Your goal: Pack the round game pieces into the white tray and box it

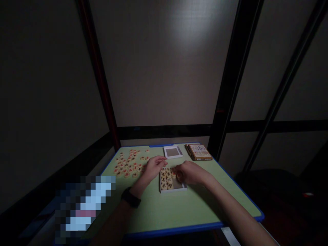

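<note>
Closest to me, the blue-edged green worktop [179, 212] runs across the lower part of my view, and both forearms reach out over it. The left wrist wears a black watch [131, 197].

Just past the forearms, a shallow white tray [182, 187] lies flat at the middle of the worktop. Pale round pieces with dark marks [166, 179] fill its left part in neat rows, while its right part shows bare floor.

My left hand [153, 168] hovers palm down at the tray's far left corner, fingers loosely curved with their tips over the far row. The light is too dim for me to tell whether it pinches a piece.

My right hand [191, 172] sits over the tray's far right side, fingers curled in toward a red-marked piece [174, 175] at the end of the far row. The fingertips are right at that piece, but I cannot tell whether they grip it.

Further out on the left, loose pieces [128, 164] lie spread across the worktop, some marked red and some dark.

Near the far edge, an empty white lid [173, 152] lies open side up. Just to its right is a flat brown printed box [200, 152].
</note>
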`<state>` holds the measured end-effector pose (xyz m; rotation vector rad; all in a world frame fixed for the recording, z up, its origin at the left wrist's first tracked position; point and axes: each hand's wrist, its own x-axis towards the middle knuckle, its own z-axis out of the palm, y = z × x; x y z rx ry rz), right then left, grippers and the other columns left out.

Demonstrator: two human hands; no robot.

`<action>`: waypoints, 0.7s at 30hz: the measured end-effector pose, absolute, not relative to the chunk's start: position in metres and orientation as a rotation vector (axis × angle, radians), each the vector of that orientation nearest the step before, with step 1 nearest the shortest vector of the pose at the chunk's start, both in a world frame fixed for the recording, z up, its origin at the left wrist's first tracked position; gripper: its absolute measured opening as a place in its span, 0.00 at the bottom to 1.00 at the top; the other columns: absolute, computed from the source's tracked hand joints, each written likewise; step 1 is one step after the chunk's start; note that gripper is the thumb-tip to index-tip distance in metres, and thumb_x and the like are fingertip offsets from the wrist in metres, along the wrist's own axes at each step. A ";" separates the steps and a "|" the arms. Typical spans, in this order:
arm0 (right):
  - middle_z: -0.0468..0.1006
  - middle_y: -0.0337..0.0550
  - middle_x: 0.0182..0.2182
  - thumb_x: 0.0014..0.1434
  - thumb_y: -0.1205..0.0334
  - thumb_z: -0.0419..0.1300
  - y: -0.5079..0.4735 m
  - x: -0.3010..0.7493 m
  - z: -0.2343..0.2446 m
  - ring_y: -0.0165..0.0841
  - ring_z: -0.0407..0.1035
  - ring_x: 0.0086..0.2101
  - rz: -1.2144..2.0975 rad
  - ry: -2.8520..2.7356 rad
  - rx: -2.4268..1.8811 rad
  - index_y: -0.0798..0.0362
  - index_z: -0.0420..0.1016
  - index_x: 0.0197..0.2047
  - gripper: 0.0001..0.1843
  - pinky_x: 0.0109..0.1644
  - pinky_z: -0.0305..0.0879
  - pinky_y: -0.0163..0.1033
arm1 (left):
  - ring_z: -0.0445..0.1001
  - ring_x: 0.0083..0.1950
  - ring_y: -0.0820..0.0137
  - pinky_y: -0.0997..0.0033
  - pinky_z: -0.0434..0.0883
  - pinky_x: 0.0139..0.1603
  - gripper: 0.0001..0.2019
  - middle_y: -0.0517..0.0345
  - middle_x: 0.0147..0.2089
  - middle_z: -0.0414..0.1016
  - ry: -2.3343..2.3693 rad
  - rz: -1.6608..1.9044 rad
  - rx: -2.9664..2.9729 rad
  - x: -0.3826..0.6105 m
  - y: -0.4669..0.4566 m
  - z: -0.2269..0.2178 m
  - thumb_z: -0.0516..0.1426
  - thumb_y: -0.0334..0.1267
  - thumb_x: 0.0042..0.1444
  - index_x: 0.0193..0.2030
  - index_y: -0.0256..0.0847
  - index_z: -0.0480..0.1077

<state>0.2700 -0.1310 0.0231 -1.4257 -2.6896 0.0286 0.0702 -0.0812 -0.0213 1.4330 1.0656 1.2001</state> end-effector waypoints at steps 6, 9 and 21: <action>0.82 0.45 0.35 0.49 0.63 0.65 -0.132 0.277 0.031 0.37 0.75 0.35 0.041 -2.621 -1.447 0.52 0.80 0.38 0.10 0.33 0.55 0.35 | 0.81 0.36 0.68 0.74 0.75 0.36 0.05 0.54 0.30 0.82 1.051 1.235 1.460 0.071 -0.080 -0.023 0.61 0.29 0.48 0.34 0.37 0.77; 0.81 0.47 0.37 0.50 0.63 0.65 -0.133 0.276 0.030 0.37 0.74 0.36 -0.003 -2.672 -1.429 0.52 0.80 0.39 0.11 0.34 0.57 0.35 | 0.81 0.36 0.67 0.73 0.75 0.38 0.05 0.54 0.29 0.81 1.039 1.250 1.460 0.071 -0.079 -0.024 0.61 0.29 0.48 0.32 0.37 0.77; 0.81 0.52 0.36 0.53 0.69 0.60 -0.125 0.266 0.015 0.39 0.75 0.36 -0.193 -2.664 -1.463 0.54 0.80 0.39 0.11 0.34 0.59 0.36 | 0.81 0.37 0.66 0.69 0.76 0.41 0.04 0.53 0.31 0.81 1.037 1.225 1.466 0.071 -0.083 -0.020 0.62 0.30 0.49 0.33 0.37 0.77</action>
